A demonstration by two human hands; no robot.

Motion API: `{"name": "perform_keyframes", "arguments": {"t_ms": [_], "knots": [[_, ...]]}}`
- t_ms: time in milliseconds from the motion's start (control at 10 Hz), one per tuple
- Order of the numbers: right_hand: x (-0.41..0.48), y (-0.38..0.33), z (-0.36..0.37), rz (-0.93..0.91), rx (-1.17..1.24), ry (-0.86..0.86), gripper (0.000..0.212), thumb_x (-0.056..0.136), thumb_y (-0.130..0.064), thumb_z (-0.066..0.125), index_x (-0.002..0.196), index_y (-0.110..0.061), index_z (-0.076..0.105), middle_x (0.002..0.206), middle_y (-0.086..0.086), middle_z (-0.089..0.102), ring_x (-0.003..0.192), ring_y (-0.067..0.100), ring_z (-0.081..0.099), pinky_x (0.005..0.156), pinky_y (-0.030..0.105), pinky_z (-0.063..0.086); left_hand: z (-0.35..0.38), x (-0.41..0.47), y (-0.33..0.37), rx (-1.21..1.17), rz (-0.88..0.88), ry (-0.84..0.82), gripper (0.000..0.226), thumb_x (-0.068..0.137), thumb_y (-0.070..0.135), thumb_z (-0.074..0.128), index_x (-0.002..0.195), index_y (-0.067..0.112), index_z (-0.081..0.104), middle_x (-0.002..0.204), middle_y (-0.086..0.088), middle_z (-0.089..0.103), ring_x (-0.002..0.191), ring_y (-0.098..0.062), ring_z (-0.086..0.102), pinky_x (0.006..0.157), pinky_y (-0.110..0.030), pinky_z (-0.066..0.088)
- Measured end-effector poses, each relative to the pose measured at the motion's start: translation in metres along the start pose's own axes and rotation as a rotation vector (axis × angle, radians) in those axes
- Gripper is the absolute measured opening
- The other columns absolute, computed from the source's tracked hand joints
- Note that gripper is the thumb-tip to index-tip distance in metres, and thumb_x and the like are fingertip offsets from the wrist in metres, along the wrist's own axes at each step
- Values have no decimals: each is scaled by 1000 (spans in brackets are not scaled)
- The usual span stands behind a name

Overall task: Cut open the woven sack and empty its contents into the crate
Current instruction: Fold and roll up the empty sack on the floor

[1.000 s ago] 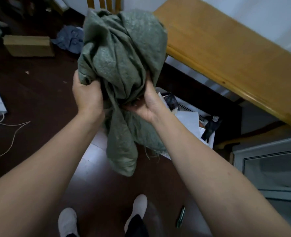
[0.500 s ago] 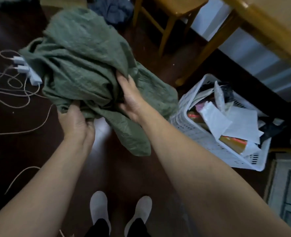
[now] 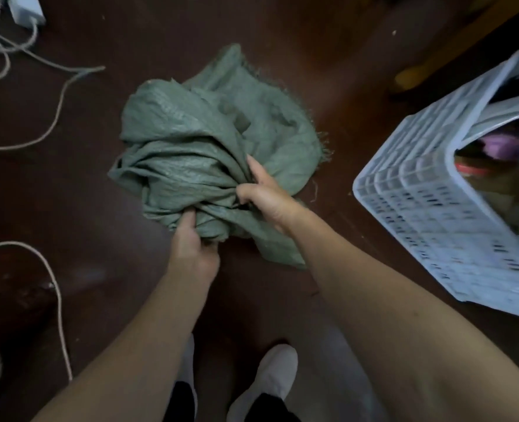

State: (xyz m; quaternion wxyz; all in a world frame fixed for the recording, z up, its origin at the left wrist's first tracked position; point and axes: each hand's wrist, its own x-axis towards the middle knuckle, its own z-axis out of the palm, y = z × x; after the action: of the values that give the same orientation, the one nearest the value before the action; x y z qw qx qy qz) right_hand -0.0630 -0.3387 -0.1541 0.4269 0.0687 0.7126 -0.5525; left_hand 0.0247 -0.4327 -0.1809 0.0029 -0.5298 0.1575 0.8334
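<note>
Down on the dark wood floor (image 3: 93,208), right in front of the person's feet, there's the green woven sack (image 3: 197,147), all crumpled and limp in a bunched heap with a frayed edge sticking out on the far side. It looks like it's lying on the boards, but I honestly can't tell if all of it is.

Both hands have hold of it. The left hand (image 3: 191,242) is clamped on a wad of fabric at the near edge, thumb on top and fingers tucked under. The right hand (image 3: 264,193) is just beside it, thumb and curled fingers squeezing a gathered fold, with the index finger lying straight along the cloth.

The white plastic crate (image 3: 428,202) sits off to the person's right, well apart from the sack. There's stuff inside it, something purple and something red, but it's too blurry to say what. Pale cables (image 3: 57,114) loop over the floor on the left, and one white shoe (image 3: 270,373) pokes out below the arms.
</note>
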Motion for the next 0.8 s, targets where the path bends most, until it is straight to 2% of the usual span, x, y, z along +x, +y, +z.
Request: {"name": "perform_keyframes", "arguments": {"t_ms": [100,200,300,400,500,600,700,800], "knots": [[20,52,-4,68,-74,-9,99,60,-7,54,150,-32,19,143,2,43,128,20,45,110,41,39,-22,19,-31,-16,-49,-31,39,98,28,42,131,11,53,126,-9,62,116,-24,59,97,-39,48],[29,95,-9,86,-120,-100,102,63,-9,58,150,-36,12,148,-2,33,133,16,38,112,37,35,-48,36,-48,-25,-117,3,34,97,27,44,125,12,57,123,-11,63,113,-26,59,91,-41,50],[38,130,-9,43,-234,-161,109,70,-10,69,152,-33,1,154,-5,19,139,9,25,115,30,28,-66,51,-57,-47,-181,25,32,98,30,44,115,8,60,114,-14,65,106,-27,61,83,-41,51],[48,159,-8,27,-370,-228,129,58,-31,83,149,-39,-9,159,-10,1,146,9,9,119,39,22,-77,62,-58,4,-230,59,35,96,33,48,117,7,58,120,-16,62,108,-30,61,89,-44,50],[58,180,-12,-29,-561,-268,138,53,-48,85,148,-37,-15,159,-13,-6,147,7,-2,121,37,13,-81,71,-51,118,-271,14,42,95,37,48,124,8,56,122,-18,61,110,-33,60,90,-45,50],[67,186,-19,-29,-593,-237,120,62,-47,82,151,-33,3,157,-10,18,143,6,18,117,28,21,-80,78,-39,262,-358,-53,52,94,45,46,130,8,51,128,-19,57,115,-36,56,91,-47,48],[83,186,-35,2,-464,-103,46,81,-32,71,125,-26,60,123,-3,64,117,11,56,103,27,42,-72,78,-26,587,-363,-120,59,92,54,41,123,6,53,121,-17,61,107,-31,61,85,-44,50],[104,182,-52,115,-324,-39,10,86,-22,65,77,-22,68,84,-5,70,89,16,64,85,27,48,-78,83,-12,1404,409,-156,53,72,73,52,90,24,65,87,4,70,78,-20,64,74,-37,52]]}}
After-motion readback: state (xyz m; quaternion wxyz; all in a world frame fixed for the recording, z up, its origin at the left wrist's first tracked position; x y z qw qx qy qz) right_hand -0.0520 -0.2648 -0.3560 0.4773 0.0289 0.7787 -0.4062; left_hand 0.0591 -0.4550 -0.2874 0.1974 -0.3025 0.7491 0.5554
